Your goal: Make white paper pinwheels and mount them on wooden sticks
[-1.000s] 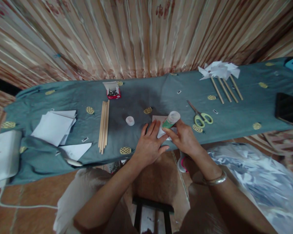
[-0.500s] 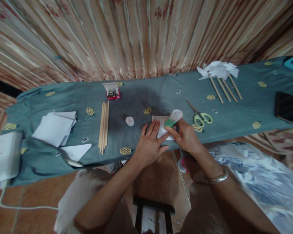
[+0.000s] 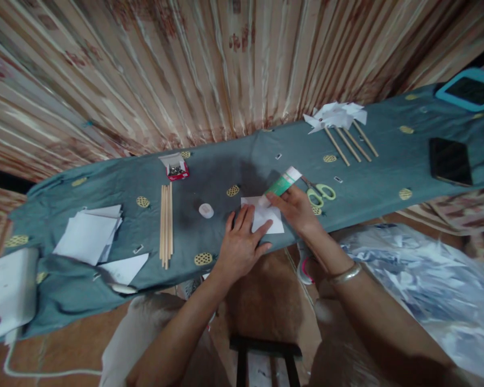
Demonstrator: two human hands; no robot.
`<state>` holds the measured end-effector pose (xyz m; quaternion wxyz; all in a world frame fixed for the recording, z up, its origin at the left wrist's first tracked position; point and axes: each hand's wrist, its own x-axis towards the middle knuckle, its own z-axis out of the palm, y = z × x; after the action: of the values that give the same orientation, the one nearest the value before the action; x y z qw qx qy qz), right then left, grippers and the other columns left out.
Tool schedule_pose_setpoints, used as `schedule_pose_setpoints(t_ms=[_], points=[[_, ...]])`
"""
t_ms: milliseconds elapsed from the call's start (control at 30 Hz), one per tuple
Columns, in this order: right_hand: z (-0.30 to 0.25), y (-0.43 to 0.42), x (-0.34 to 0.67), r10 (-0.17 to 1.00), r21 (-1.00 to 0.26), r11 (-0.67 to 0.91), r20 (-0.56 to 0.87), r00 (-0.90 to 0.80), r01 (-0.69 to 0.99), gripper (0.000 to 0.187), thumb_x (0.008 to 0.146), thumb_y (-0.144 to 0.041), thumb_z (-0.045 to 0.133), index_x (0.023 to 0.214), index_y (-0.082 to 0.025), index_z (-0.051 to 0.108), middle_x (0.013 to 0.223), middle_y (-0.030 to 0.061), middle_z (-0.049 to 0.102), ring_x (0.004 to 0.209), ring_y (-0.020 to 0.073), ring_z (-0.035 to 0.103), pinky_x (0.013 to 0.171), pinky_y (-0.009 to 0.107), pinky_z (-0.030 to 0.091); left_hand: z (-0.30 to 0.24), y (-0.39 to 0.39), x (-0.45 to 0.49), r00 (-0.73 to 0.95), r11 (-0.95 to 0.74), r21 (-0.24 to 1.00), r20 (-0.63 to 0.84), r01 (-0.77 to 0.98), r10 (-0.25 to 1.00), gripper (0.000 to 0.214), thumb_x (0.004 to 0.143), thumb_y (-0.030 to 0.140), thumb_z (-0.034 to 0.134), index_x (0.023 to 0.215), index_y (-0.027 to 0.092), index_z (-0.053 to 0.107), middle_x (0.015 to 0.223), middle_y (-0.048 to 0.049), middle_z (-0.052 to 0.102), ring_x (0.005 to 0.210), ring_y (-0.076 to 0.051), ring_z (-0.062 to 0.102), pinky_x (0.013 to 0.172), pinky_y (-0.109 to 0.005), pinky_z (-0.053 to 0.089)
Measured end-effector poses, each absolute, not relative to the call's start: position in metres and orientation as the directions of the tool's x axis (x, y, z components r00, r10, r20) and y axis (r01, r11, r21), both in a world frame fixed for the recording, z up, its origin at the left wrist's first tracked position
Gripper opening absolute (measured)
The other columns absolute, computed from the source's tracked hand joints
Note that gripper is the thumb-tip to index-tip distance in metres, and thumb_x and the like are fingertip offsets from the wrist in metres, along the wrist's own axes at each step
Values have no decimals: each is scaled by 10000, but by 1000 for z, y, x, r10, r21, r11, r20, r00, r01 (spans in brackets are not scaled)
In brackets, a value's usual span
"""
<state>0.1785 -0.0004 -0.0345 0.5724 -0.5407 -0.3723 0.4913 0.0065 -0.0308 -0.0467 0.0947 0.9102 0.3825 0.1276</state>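
A white square of paper (image 3: 275,224) lies near the front edge of the cloth-covered table. My left hand (image 3: 242,239) rests on its left side, fingers spread and pressing it flat. In my right hand (image 3: 298,207) is a green and white glue stick (image 3: 281,184), tilted, its lower end at the paper's upper part. The round white cap (image 3: 206,210) lies on the cloth to the left. Just beyond my right hand are scissors (image 3: 322,192) with light green handles, their blades partly hidden behind the glue stick.
Wooden sticks (image 3: 166,226) and a red box of metal pins (image 3: 177,170) lie left. Further left are stacked paper squares (image 3: 86,234), a cut paper piece (image 3: 127,267) and a white device (image 3: 10,293). Paper pinwheels (image 3: 336,115), a phone (image 3: 450,161) and a blue-framed tablet (image 3: 470,90) sit right.
The glue stick has tipped over from more upright to a lower slant, and its lower end has moved up the paper. My left hand stays on the paper. The view has shifted slightly.
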Motion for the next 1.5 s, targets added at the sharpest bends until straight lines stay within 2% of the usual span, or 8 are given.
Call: schedule_pose_setpoints(t_ms=[167,367,733,967,1067,1167,1267,1500], points=[[-25,4,182,938,-858,-82,-237,251,-507,246,619,-344,817,694,-211,624,702,-41,679,684,122,628,691,252,523,-45,-31,6,675,-690,289,164,664,719,532,882,476,527,1371,276,466,1490,-193,351,1392,-376,301,1069,-599,287],[-22,-1,187,921,-738,-133,-339,193,-661,211,630,-273,813,699,-203,627,696,-17,701,674,129,660,717,247,554,-38,-26,-10,640,-725,370,343,581,687,567,919,450,474,1411,182,384,1501,-197,339,1436,-315,221,1113,-548,272],[-23,-7,197,917,-771,-166,-351,192,-615,232,663,-344,793,743,-227,610,717,-13,699,704,152,674,700,275,574,-28,4,-64,302,-513,422,472,747,828,464,907,326,519,1352,210,459,1426,-133,458,1322,-278,414,1083,-493,357],[-23,-13,188,940,-839,-174,-298,166,-516,245,647,-383,807,775,-219,678,737,-10,704,660,121,636,562,216,506,-31,16,-74,245,-334,510,235,793,941,336,842,231,559,1162,157,633,1149,-126,655,1079,-278,583,967,-461,451],[-19,-15,180,943,-805,-169,-301,146,-569,238,603,-326,839,728,-199,681,729,-5,711,667,118,641,602,215,519,-31,14,-67,96,-209,759,192,617,977,288,789,262,632,1060,174,674,1030,-89,684,905,-220,638,846,-376,510],[-15,-18,171,944,-755,-175,-312,111,-632,219,575,-258,848,702,-190,683,754,-2,727,712,128,666,709,242,550,-28,7,-52,-1,4,987,-4,160,1000,369,686,336,741,1009,172,675,855,-38,701,753,-172,657,749,-320,533],[-14,-20,163,937,-691,-200,-341,70,-695,186,592,-230,824,699,-204,674,758,-12,733,742,136,681,807,271,559,-23,-1,-34,69,192,959,-181,-210,981,428,576,331,821,942,163,676,840,-23,710,727,-161,675,757,-322,546],[-18,-19,155,941,-686,-190,-331,70,-702,150,632,-250,779,725,-215,667,748,-14,733,754,142,689,868,282,555,-14,-13,-16,145,275,899,-239,-340,960,412,521,281,861,876,159,690,862,-11,710,725,-147,679,799,-325,547]])
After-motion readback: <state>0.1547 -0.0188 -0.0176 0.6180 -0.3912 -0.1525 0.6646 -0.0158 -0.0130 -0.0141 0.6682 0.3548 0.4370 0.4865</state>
